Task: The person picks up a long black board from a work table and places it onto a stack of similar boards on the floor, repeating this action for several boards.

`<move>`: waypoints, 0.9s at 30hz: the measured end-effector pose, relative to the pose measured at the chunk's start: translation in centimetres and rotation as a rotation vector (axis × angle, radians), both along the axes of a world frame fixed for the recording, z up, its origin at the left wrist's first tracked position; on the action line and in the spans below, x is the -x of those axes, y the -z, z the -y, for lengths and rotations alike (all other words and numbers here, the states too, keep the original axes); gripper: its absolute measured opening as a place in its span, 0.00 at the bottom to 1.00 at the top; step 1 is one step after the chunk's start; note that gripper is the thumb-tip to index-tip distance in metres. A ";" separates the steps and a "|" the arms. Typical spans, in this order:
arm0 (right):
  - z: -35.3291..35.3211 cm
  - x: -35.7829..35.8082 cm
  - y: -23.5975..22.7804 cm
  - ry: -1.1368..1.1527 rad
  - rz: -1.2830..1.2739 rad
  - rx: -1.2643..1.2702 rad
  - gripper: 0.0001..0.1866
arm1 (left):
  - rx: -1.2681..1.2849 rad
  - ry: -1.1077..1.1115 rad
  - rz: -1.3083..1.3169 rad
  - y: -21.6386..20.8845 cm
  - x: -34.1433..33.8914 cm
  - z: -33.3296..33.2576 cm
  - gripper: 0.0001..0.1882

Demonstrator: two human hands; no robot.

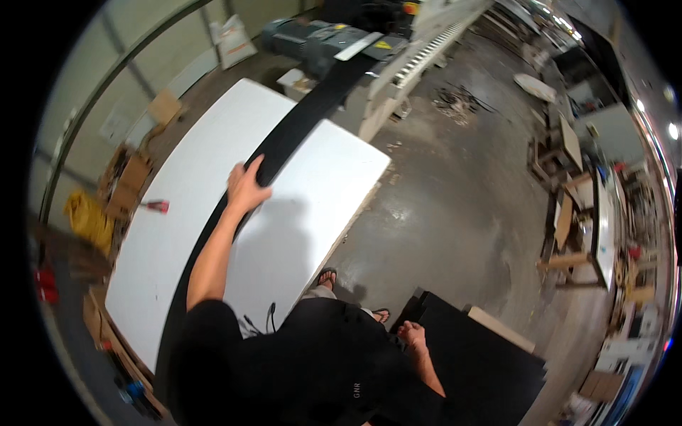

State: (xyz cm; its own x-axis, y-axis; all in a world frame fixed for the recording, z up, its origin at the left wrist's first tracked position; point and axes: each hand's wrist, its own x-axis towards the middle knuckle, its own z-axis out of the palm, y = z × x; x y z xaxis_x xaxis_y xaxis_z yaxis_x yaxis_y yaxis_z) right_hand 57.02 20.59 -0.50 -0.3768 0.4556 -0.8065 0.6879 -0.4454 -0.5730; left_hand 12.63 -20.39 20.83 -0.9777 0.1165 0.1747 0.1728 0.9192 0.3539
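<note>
A long black board strip [302,117] runs across a white tabletop [192,163] from my left side to the machine at the far end. My left hand [246,189] spans this strip, thumb by its right edge and fingers over the top and left side. Low on the right, my right hand [412,334] hangs beside a stack of black panels [476,355]. Its fingers are curled in, and whatever they may hold is hidden. Whether that hand touches the stack I cannot tell.
A grey motor [298,39] and machine frame [419,64] stand at the far end. A red-handled tool [156,206] lies on the tabletop's left. Cardboard boxes [128,181] and a yellow sack [89,220] sit beyond it. A wooden-legged table [593,241] stands right.
</note>
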 end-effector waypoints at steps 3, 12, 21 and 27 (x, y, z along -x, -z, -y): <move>-0.4 2.1 1.0 -0.028 -0.083 0.080 0.13 | -0.005 -0.014 0.031 0.6 -3.9 1.7 0.45; 5.3 13.7 -8.2 -0.452 -0.177 -0.080 0.15 | -0.334 0.131 0.222 -0.3 -17.3 4.5 0.43; 10.2 18.4 -19.8 -0.821 -0.565 0.321 0.29 | -0.482 0.443 0.465 -3.7 -19.5 -4.9 0.42; 11.4 14.8 -18.1 -0.937 -0.822 0.274 0.33 | -0.512 0.577 0.722 -4.2 -16.6 -18.9 0.40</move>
